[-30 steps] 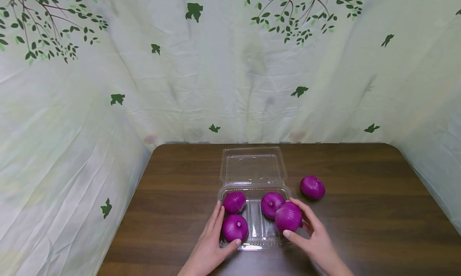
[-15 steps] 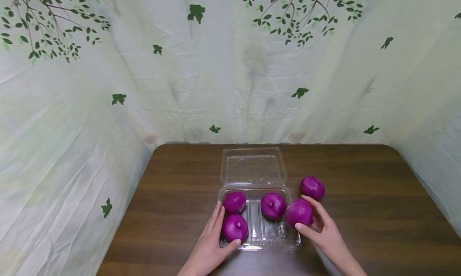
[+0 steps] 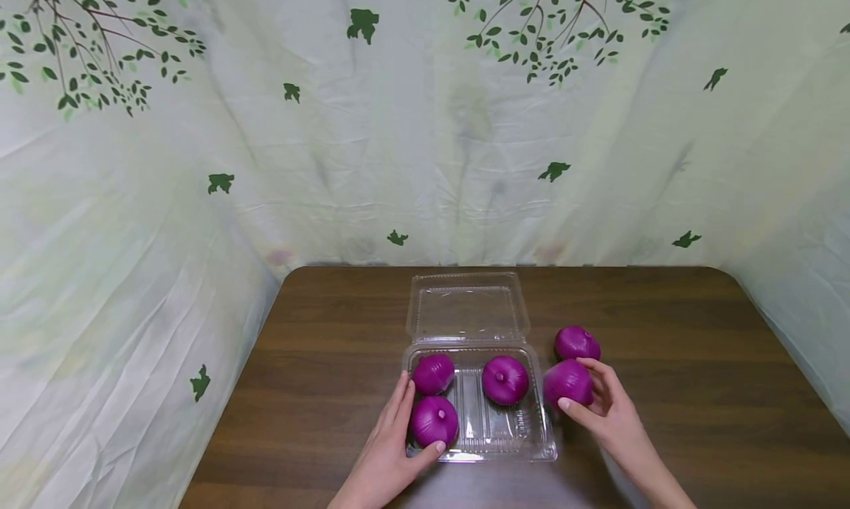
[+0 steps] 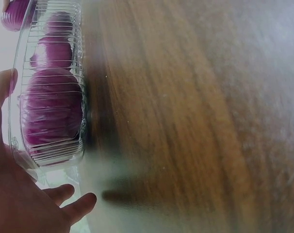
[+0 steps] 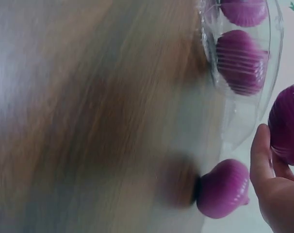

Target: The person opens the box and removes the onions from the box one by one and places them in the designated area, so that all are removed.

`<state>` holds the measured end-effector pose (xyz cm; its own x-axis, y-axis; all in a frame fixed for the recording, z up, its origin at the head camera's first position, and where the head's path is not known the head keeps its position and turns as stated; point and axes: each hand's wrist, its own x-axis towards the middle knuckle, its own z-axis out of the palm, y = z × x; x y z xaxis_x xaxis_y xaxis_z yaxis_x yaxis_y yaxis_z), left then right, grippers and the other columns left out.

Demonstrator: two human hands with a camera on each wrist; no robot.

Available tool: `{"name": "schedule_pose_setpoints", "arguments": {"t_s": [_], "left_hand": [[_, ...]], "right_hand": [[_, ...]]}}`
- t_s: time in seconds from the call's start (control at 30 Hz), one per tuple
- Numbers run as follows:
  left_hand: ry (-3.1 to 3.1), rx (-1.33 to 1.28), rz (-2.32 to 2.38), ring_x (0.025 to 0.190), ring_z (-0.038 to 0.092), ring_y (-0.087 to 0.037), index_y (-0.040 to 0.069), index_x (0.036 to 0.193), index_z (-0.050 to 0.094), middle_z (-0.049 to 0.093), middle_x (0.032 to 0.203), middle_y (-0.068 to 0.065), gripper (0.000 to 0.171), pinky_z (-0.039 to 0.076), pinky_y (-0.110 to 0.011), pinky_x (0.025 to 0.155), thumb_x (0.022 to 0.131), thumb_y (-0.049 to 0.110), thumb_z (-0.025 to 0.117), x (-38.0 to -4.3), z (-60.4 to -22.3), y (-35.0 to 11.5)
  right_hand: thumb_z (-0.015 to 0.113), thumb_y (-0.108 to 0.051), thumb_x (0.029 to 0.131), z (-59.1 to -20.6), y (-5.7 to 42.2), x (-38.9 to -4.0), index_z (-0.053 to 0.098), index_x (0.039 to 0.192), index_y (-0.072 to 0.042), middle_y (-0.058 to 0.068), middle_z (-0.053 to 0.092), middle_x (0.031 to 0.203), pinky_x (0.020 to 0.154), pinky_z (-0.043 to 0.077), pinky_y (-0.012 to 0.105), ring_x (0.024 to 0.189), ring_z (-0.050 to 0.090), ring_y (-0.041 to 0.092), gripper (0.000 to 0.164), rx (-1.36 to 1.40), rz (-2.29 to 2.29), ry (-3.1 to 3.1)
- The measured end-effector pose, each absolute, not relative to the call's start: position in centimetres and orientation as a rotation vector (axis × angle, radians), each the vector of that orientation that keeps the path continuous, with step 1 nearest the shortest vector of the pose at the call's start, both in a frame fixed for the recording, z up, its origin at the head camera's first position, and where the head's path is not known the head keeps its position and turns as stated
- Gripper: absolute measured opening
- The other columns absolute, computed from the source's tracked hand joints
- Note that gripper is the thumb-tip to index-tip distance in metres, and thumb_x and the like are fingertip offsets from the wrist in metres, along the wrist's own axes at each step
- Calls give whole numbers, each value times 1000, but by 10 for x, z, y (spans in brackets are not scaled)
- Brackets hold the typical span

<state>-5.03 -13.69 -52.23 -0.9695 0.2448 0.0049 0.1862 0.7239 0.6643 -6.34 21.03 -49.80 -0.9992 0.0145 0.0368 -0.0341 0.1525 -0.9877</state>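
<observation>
A clear plastic clamshell container (image 3: pixel 488 450) lies with its lid laid back. Inside sit two purple onions on the left, a rear onion (image 3: pixel 434 374) and a front onion (image 3: pixel 434 420), plus a third onion (image 3: pixel 505 381) at the back right. My left hand (image 3: pixel 381 454) steadies the container's front left corner, fingers extended along the side and thumb at the front rim. My right hand (image 3: pixel 617 413) pinches another purple onion (image 3: pixel 567 382) between thumb and fingers, raised just right of the container. In the right wrist view this held onion (image 5: pixel 288 124) is partly cut off.
One more purple onion (image 3: pixel 577 343) rests on the brown wooden table (image 3: pixel 690 354), right behind the held one. The transparent lid (image 3: pixel 468 306) lies toward the back edge. A pale curtain (image 3: pixel 425 140) with leaf prints hangs behind and at both sides.
My right hand has carried its onion to the right, from over the container's front right part to beyond its right rim. The left hand and container have stayed put.
</observation>
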Motion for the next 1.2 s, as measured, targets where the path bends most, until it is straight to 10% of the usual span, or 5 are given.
{"name": "schedule_pose_setpoints", "arguments": {"t_s": [0.67,1.2], "left_hand": [[2813,330,1064,147,18,-27,19,159,15,0,165,8,101,31,-64,105,84,62,67,-53,-522,-136],[2831,347,1078,146,19,-28,17,159,17,3,165,5,100,30,-65,105,84,60,67,-51,-521,-136]], "right_hand": [[77,-43,84,-496,256,-66,45,145,-21,15,51,133,68,49,31,95,55,25,73,-111,1366,-2846],[78,-40,82,-491,297,-92,40,137,6,32,60,112,71,52,49,100,51,45,81,-108,1054,-3002]]}}
